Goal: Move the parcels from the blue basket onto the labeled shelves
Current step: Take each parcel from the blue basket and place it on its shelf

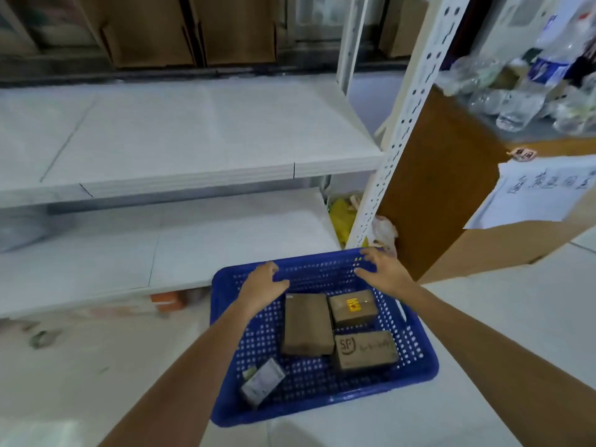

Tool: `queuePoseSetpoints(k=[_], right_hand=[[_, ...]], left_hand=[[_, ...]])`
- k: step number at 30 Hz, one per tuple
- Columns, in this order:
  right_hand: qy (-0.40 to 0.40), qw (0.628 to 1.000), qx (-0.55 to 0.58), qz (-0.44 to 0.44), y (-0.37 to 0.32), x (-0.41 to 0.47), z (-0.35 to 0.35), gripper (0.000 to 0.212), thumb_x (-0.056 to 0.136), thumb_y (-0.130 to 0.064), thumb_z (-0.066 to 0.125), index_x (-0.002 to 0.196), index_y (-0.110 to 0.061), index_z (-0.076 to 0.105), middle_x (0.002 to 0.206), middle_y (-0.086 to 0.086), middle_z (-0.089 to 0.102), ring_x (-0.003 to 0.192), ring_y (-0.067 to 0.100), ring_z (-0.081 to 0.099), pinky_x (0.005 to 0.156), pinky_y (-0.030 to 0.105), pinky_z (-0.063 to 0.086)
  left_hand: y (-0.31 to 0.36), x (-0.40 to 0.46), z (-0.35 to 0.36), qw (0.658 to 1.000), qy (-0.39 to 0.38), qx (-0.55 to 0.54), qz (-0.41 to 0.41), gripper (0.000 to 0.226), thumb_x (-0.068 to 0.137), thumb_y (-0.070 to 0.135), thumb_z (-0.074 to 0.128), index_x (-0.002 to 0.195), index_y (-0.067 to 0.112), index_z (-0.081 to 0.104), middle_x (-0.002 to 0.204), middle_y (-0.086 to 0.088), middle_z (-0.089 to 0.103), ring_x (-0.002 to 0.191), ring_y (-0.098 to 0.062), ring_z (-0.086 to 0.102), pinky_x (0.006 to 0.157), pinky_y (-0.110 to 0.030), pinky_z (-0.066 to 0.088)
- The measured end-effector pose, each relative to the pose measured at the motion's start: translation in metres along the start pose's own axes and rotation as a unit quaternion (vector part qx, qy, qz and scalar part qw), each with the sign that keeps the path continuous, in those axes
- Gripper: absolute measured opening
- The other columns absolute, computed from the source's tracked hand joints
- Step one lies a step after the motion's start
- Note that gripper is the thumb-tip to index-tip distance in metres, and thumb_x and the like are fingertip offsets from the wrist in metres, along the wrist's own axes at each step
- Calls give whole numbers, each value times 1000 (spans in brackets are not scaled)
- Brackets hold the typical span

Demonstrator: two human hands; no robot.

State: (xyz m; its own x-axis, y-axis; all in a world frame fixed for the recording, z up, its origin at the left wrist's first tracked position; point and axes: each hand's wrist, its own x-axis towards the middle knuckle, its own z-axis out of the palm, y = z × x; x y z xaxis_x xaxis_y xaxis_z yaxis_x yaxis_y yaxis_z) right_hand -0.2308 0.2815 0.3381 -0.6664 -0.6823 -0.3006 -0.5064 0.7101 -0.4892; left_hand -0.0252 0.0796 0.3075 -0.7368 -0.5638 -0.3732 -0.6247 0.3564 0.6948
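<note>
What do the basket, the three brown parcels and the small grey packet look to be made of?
Basket: glossy blue moulded plastic, judging by its perforated grid walls. Brown parcels: matte cardboard, apparently taped; sharp box edges, one with printed letters. Grey packet: probably a plastic mailer, flat with a slight sheen.

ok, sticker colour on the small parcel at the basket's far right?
Yellow with a red mark, on the small parcel; head view.

The blue basket (322,398) sits on the floor by the white shelves (193,150). Both hands, left (263,285) and right (382,271), reach to its far rim with fingers curled; whether they touch is unclear. Inside lie three brown parcels (308,324) and a grey pouch (261,380).
</note>
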Motion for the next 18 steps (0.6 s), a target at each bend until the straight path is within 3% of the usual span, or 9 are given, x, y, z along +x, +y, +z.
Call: queuePoseSetpoints(k=[3,5,7,9,11,14,18], right_hand=[[-23,1000,-9,-3,41,29,82,60,91,-42,62,143,-18,42,137,7,55,123,24,54,98,36,46],[-43,999,-20,-13,58,50,136,58,90,-43,62,140,-19,46,135,4,57,120,21,55,94,32,46],[-62,997,-38,-28,68,71,188,50,89,-44,61,133,-20,53,126,3,62,112,20,59,90,32,49],[-78,993,-65,-58,73,90,237,39,90,-43,59,120,-19,63,114,2,68,104,20,63,86,36,53],[-83,987,-101,-89,73,107,279,32,90,-44,57,105,-19,70,102,0,72,97,18,66,78,34,54],[-120,978,-115,-127,68,125,325,27,92,-38,57,100,-16,71,102,2,73,96,19,66,81,31,54],[-126,975,-90,-158,71,137,345,23,94,-25,57,103,-8,70,104,9,72,97,23,65,86,36,53]], left_hand=[[-69,35,62,999,-27,21,-18,48,90,40,61,128,16,46,117,1,47,101,-16,48,86,-31,40],[-112,61,98,997,-55,42,-44,61,89,45,60,137,12,40,132,-6,46,116,-24,50,88,-31,39],[-153,86,130,987,-106,85,-85,84,88,50,60,149,6,22,153,-11,31,134,-30,40,96,-35,40],[-190,107,157,964,-184,141,-128,96,88,54,58,153,7,6,161,-11,11,144,-31,24,111,-40,32],[-221,125,180,934,-259,190,-156,100,87,57,57,154,10,-1,163,-9,2,147,-30,16,117,-42,25],[-251,140,214,885,-322,295,-162,100,83,62,59,154,11,9,162,-9,12,143,-32,27,113,-43,33],[-273,152,258,827,-352,414,-141,105,72,72,62,149,9,28,152,-9,33,129,-32,45,100,-40,44]])
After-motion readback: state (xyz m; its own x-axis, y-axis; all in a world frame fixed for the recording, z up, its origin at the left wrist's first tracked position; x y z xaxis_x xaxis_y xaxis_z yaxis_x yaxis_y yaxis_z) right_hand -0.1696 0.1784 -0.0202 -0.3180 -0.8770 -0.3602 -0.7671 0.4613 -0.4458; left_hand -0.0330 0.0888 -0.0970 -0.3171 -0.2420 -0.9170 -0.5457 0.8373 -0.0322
